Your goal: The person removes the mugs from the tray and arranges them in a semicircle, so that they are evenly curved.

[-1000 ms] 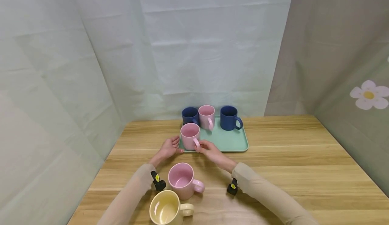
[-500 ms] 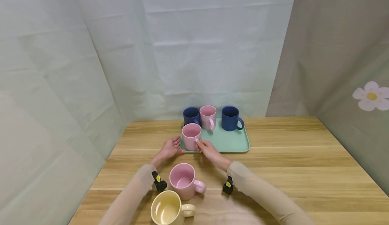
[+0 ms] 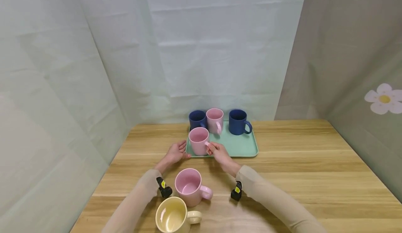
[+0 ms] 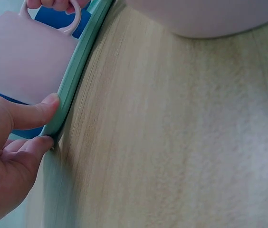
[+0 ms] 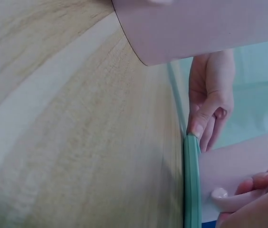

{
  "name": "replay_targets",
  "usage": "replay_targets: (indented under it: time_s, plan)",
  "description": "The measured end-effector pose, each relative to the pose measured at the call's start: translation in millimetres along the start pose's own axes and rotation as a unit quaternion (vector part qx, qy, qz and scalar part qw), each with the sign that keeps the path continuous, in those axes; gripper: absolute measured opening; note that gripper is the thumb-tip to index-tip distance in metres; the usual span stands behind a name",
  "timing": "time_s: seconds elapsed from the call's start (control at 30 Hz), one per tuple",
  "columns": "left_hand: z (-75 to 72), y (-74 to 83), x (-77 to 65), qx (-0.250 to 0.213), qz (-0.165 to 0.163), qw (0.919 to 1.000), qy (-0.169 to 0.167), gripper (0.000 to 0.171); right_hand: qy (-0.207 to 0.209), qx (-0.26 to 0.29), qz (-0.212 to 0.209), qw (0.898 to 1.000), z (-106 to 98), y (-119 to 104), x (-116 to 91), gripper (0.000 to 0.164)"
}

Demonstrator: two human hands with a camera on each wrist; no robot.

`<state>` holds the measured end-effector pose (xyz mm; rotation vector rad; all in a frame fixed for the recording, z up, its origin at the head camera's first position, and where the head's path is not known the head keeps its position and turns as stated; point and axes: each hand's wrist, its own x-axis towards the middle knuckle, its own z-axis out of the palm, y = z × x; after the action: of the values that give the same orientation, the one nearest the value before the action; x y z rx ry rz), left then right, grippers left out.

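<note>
My left hand is at the front left corner of a mint green tray. In the left wrist view its thumb and a finger pinch the tray's rim. With its thumb and fingers my right hand grips the handle of a pink mug at that same corner. The mug leans slightly in the head view, its base close over the tray. Behind it are a navy blue mug, partly hidden, and a second pink mug. Another navy mug occupies the tray's back right.
Nearer to me, between my forearms, a pink mug and a yellow mug stand on the wooden table, handles to the right. A pale cloth hangs right behind the table's back edge.
The gripped pink mug has shifted slightly right and now leans a little, my right hand moving with it. The left hand stays at the tray's corner.
</note>
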<state>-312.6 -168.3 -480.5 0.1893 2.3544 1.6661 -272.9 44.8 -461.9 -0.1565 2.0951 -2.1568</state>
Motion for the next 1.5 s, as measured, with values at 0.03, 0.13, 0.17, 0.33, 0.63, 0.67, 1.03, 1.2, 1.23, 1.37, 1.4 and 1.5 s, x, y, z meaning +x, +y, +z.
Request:
replay_targets:
  time_s: [0.03, 0.13, 0.17, 0.33, 0.63, 0.67, 1.03, 1.2, 1.23, 1.37, 1.4, 1.5]
  plan:
    - [0.2, -0.4, -0.5, 0.002, 0.003, 1.0, -0.001, 0.08, 0.007, 0.003, 0.003, 1.0, -0.1, -0.4, -1.0, 0.027]
    - [0.8, -0.9, -1.5, -0.001, 0.006, 1.0, -0.003, 0.08, 0.032, 0.025, 0.004, 0.999, 0.0, -1.6, -2.7, 0.027]
    - [0.8, -1.2, -1.6, -0.001, 0.008, 1.0, -0.003, 0.08, 0.04, 0.031, 0.0, 0.999, -0.1, -1.5, -3.0, 0.026]
    - [-1.0, -2.9, -0.8, -0.005, 0.017, 0.9998, -0.009, 0.081, 0.069, 0.066, -0.02, 0.995, -1.6, -3.3, -2.2, 0.025]
    - [-0.4, 1.2, -3.6, -0.007, 0.019, 0.9997, -0.011, 0.082, 0.049, 0.056, -0.028, 0.997, -10.8, -13.8, -6.7, 0.027]
    - [0.0, 0.6, -3.1, -0.007, 0.017, 0.9998, -0.009, 0.082, 0.046, 0.053, -0.027, 0.997, -12.1, -14.6, -8.0, 0.027]
    - [0.0, -0.6, -2.4, -0.009, 0.016, 0.9998, -0.007, 0.081, 0.037, 0.088, -0.027, 0.995, -24.3, -24.4, -21.5, 0.028]
    - [-0.8, -0.1, -2.3, 0.004, 0.016, 0.9999, -0.004, 0.081, 0.028, 0.098, -0.026, 0.995, -27.5, -20.9, -26.1, 0.029]
    - [-0.8, -0.2, -2.4, 0.007, 0.015, 0.9999, -0.004, 0.081, 0.025, 0.095, -0.025, 0.995, -28.0, -20.1, -27.4, 0.029]
    - [-0.9, -0.6, -1.5, 0.01, 0.012, 0.9999, -0.002, 0.081, 0.018, 0.089, -0.019, 0.996, -29.4, -17.9, -32.0, 0.03]
    - [-1.1, -0.8, -1.1, 0.01, 0.013, 0.9999, -0.003, 0.08, 0.014, 0.088, -0.02, 0.996, -29.7, -17.5, -32.8, 0.031]
    - [-1.7, -0.9, 0.0, 0.008, 0.013, 0.9999, -0.003, 0.08, 0.007, 0.091, -0.017, 0.996, -30.7, -16.6, -34.7, 0.031]
